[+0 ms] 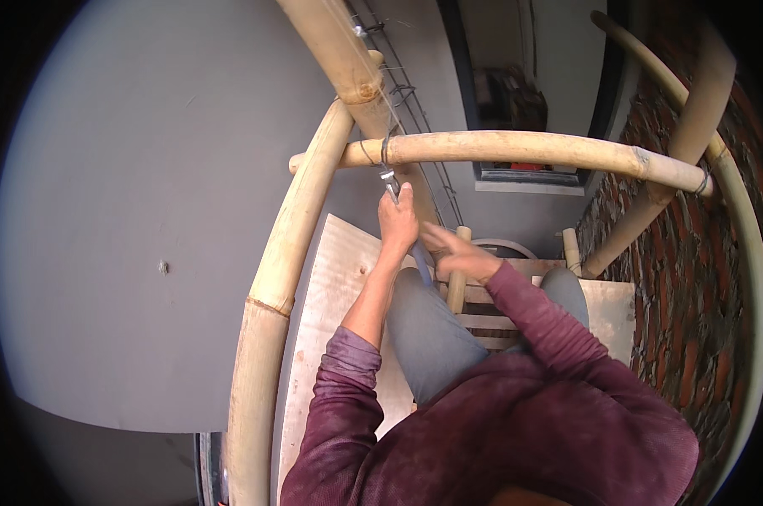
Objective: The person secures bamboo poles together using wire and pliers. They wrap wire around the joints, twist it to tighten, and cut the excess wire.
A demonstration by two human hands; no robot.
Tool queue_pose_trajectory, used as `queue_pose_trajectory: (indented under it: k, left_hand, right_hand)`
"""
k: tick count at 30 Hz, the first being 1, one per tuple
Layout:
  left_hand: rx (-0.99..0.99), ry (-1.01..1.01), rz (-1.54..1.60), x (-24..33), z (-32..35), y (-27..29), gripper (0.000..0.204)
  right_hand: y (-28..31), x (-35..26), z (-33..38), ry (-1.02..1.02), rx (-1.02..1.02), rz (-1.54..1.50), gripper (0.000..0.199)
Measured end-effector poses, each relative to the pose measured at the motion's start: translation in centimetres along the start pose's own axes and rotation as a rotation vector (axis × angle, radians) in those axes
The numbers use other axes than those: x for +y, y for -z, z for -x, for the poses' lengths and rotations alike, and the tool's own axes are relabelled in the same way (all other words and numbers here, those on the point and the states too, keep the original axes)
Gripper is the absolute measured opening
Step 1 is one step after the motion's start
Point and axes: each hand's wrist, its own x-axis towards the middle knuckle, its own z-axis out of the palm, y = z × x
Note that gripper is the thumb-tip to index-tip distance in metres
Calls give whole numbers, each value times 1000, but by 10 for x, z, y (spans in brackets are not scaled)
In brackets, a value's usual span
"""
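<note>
Bamboo crossbar (499,147) spans the view horiz., w/ dark wire (385,152) looped round it nr its L end, beside a slanting pole (272,291). L hand (397,221) is closed round a metal-tipped tool (389,177), its head just below the wire; can't tell if they touch. R hand (464,255), blurred, is loosely spread, just below & R of the L hand. Pale board (339,270) lies below; brick wall (702,287) far R.

the left arm (361,330) reaches out far — the left hand (398,218) curled tight, thumb (407,195) up. the right arm (543,317) bends — the right hand (468,256) blurry, fingers (440,238) out.
</note>
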Motion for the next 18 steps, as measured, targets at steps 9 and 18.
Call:
queue_pose_trajectory:
  k: [9,18]
  left_hand:
    - [80,23,-231,50,14,1,28]
    - [-427,562,655,80,23,34,28]
  right_hand:
    - [-58,19,-37,110,527,387,26]
    - [-41,19,-13,-168,-651,-1262,28]
